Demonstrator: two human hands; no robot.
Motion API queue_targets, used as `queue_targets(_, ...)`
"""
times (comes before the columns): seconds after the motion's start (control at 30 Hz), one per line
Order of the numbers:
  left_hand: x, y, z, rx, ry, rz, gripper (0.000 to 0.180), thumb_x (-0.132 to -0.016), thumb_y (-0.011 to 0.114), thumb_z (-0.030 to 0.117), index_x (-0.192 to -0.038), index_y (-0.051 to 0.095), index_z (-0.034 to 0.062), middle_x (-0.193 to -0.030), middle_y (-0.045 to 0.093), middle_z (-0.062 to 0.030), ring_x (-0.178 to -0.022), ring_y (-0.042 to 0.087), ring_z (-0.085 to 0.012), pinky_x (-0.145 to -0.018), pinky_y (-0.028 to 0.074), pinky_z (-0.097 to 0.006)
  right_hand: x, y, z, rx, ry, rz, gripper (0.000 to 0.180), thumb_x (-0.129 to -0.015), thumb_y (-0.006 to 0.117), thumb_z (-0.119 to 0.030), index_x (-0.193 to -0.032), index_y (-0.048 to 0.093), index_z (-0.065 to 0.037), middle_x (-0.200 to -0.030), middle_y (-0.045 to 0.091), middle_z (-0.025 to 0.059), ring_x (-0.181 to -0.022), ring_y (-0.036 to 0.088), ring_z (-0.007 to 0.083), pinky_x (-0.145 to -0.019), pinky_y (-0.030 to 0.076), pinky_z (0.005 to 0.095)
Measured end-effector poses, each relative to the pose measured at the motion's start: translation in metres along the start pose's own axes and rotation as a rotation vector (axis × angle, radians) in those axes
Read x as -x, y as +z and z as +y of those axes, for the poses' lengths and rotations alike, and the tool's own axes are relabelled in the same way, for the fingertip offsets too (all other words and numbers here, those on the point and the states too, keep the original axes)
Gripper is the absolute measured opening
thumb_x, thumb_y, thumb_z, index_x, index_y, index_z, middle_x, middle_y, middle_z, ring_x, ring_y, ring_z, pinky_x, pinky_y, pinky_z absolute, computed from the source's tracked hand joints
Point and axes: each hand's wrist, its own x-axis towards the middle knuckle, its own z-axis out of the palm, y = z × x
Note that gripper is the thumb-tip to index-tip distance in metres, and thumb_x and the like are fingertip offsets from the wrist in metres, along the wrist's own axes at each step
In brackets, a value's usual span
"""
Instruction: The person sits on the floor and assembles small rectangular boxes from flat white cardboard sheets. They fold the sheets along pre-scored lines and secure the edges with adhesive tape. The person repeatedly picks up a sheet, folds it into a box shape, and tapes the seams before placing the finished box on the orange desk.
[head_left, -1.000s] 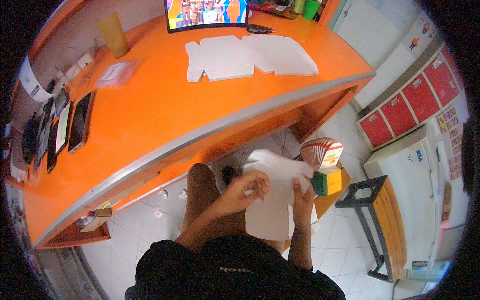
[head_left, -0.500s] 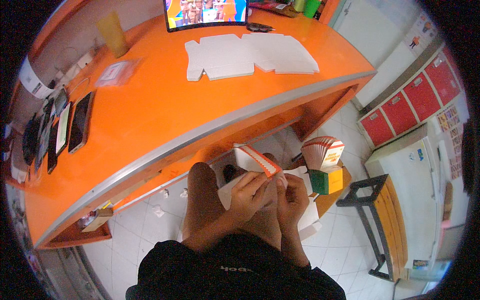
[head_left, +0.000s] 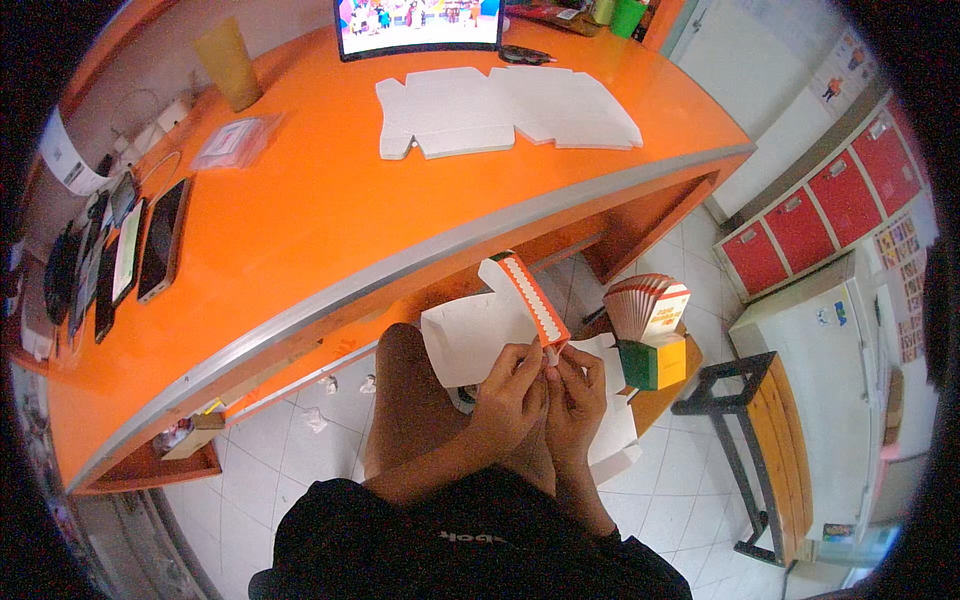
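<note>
A white cardboard box blank (head_left: 480, 330) with an orange and white zigzag edge sits partly folded over my lap, below the desk edge. My left hand (head_left: 512, 385) pinches its lower corner from the left. My right hand (head_left: 577, 392) presses the same corner from the right, fingertips touching the left hand's. More white flat card (head_left: 612, 440) lies under my right hand on my knee.
An orange curved desk (head_left: 330, 230) carries flat white box blanks (head_left: 500, 110), a monitor (head_left: 420, 25), several phones (head_left: 130, 255) and a plastic sleeve (head_left: 235, 142). A stack of folded cartons (head_left: 650, 310) stands on a stool at my right, beside a dark wooden bench (head_left: 760, 440).
The flat white blank was lifted from my lap and folded upward. Its orange-edged panel now stands up near the desk edge, and both hands have closed together on one corner.
</note>
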Motion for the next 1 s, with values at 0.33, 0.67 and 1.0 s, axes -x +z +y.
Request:
queue_targets(0.33,0.01,0.012,-0.007,0.087,0.008,-0.077,0.044,-0.083,0.051,0.001,-0.124,0.04,-0.0107,-0.104,0.051,-0.0247,-0.093,0.055,-0.0384,-0.081,0.046,-0.04,-0.007,-0.003,0.014,-0.174,-0.046,0.025,0.016,-0.075,0.068,-0.004,-0.092,0.067,-0.005,-0.101,0.056,0.0102,-0.091,0.06,0.0242,-0.078,0.049,0.0313)
queue_targets(0.67,-0.002,0.005,-0.001,0.199,-0.098,-0.021,0.03,-0.087,0.052,0.002,-0.117,0.053,-0.0019,-0.099,0.054,-0.0184,-0.091,0.059,-0.0272,-0.074,0.049,-0.032,-0.003,-0.01,0.026,-0.18,0.087,0.047,0.015,-0.076,0.067,-0.003,-0.091,0.065,-0.001,-0.098,0.054,0.0106,-0.087,0.056,0.0196,-0.073,0.049,0.0252)
queue_targets(1.0,0.003,0.009,-0.008,0.05,-0.051,0.023,0.033,-0.082,0.055,-0.005,-0.114,0.055,-0.0012,-0.091,0.055,-0.0152,-0.077,0.06,-0.0227,-0.062,0.049,-0.03,-0.005,-0.004,0.014,-0.155,0.11,0.004,0.009,-0.076,0.066,-0.003,-0.085,0.065,-0.002,-0.091,0.06,0.0121,-0.084,0.059,0.0245,-0.073,0.05,0.0317)
